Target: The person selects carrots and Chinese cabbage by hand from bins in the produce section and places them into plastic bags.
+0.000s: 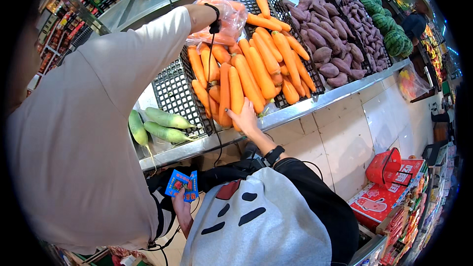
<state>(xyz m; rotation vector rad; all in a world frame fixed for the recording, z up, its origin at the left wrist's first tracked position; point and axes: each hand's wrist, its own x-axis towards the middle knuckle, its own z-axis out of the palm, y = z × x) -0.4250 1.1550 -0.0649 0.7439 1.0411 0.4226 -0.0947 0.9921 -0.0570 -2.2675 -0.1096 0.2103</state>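
Note:
My right hand (244, 117), with a black band on its wrist, grips the lower end of an orange carrot (235, 90) at the front of a heap. Low at my left side, my left hand (180, 201) holds blue printed packets (183, 184). The other carrots (260, 64) lie piled in a black plastic crate (317, 83). A co-worker in a beige shirt (92, 118) stands at the left and reaches over the crate's back; their hand is hidden at a clear plastic bag (218, 20) with carrots in it.
Green radishes (166, 119) lie at the stand's left, next to black mesh (177, 88). Purple sweet potatoes (325, 37) fill crates to the right, with watermelons (395, 40) beyond. A metal rim (295, 112) edges the stand. A red basket (382, 168) sits on a red box at the right. Thin cables hang near me.

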